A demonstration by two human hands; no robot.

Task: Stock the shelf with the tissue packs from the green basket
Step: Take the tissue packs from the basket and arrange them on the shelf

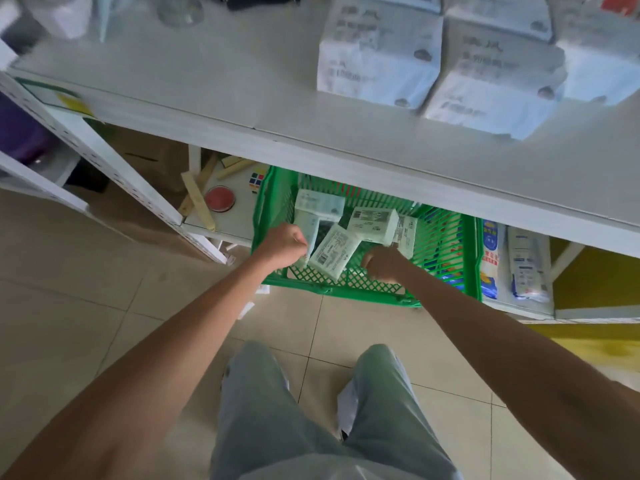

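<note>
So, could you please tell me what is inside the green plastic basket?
Several pale green tissue packs lie tilted in the green plastic basket; the left hand and right hand each grip one. Its far end is hidden under the white shelf board.

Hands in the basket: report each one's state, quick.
Left hand: closed, gripping the upright tissue pack.
Right hand: closed, gripping the rightmost tissue pack.

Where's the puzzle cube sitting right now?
Head view, left of centre: the puzzle cube sits on the low shelf, between the red disc and the green basket.
</note>
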